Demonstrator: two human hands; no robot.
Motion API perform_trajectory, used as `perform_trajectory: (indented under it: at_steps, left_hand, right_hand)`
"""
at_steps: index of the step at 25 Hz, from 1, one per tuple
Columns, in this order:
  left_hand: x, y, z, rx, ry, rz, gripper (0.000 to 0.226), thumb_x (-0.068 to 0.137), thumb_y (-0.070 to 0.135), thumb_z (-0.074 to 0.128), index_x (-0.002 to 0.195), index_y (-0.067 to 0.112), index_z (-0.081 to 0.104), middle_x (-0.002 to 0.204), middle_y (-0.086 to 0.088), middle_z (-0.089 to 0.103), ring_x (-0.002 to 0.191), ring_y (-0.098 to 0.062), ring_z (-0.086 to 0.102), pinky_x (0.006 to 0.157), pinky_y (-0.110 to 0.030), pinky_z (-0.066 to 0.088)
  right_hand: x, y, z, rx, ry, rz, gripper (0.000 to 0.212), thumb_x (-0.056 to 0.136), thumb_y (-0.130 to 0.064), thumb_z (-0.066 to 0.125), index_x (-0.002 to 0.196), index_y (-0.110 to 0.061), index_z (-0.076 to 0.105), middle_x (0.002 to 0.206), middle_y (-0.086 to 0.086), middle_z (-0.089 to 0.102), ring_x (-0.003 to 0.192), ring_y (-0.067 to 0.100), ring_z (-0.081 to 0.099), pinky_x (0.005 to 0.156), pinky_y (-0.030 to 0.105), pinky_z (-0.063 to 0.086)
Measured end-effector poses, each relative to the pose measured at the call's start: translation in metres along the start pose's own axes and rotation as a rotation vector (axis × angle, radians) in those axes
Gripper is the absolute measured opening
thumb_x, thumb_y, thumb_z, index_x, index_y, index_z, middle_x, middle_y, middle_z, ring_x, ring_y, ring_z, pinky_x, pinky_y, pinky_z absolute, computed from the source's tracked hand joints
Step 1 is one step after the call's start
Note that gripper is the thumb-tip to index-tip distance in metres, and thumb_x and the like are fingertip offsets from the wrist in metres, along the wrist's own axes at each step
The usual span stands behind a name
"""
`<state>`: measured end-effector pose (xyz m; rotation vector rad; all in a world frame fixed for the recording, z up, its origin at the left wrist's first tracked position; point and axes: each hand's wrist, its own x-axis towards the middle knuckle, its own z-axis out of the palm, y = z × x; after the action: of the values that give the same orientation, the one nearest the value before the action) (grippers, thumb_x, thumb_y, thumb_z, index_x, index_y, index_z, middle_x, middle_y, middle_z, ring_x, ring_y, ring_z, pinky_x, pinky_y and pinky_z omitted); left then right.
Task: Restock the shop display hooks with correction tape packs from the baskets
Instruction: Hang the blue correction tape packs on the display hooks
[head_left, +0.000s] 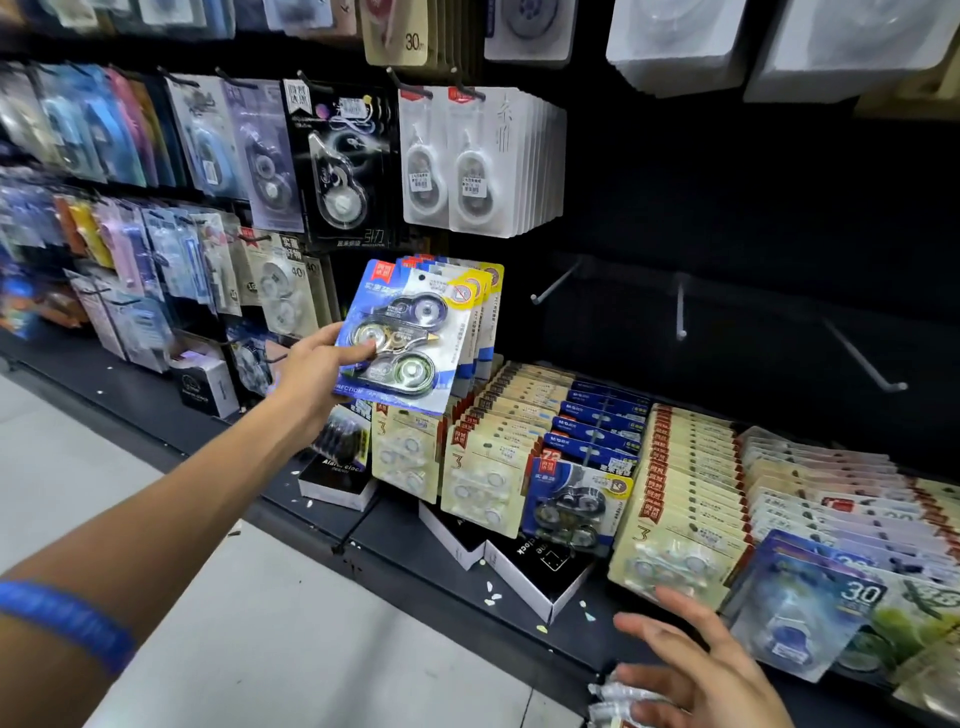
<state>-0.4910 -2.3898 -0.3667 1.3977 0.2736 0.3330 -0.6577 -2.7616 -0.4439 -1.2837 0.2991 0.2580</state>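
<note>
Blue-backed tape packs sit pinched in the left grip; right grip hangs open below, fingers spread, bare hooks up right.

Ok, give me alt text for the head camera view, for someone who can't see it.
A person's left hand holds a fanned stack of blue correction tape packs up before a black shop display wall, near bare metal hooks. The right hand hovers open, low over rows of packs standing on the shelf below.
</note>
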Motion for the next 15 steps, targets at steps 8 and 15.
perform_trajectory:
  at_steps: [8, 15]
  left_hand:
    - [0.0031, -0.0010, 0.0043, -0.028, 0.026, 0.015, 0.022, 0.095, 0.004, 0.063, 0.113, 0.017, 0.067, 0.095, -0.001, 0.076, 0.071, -0.019, 0.072, 0.068, -0.038, 0.053]
    - [0.0052, -0.0018, 0.0083, -0.001, 0.013, 0.032, 0.015, 0.096, 0.009, 0.064, 0.103, 0.021, 0.068, 0.102, -0.004, 0.076, 0.084, -0.025, 0.071, 0.085, -0.048, 0.053]
  right_hand:
    - [0.0006, -0.0001, -0.0021, 0.002, -0.038, 0.012, 0.036, 0.090, 0.000, 0.063, 0.124, -0.013, 0.058, 0.095, 0.016, 0.076, 0.074, 0.043, 0.066, 0.056, 0.037, 0.050]
    - [-0.0019, 0.0014, -0.0022, -0.026, -0.052, 0.038, 0.028, 0.092, 0.002, 0.061, 0.118, -0.009, 0.061, 0.095, 0.020, 0.075, 0.071, 0.040, 0.064, 0.057, 0.036, 0.047]
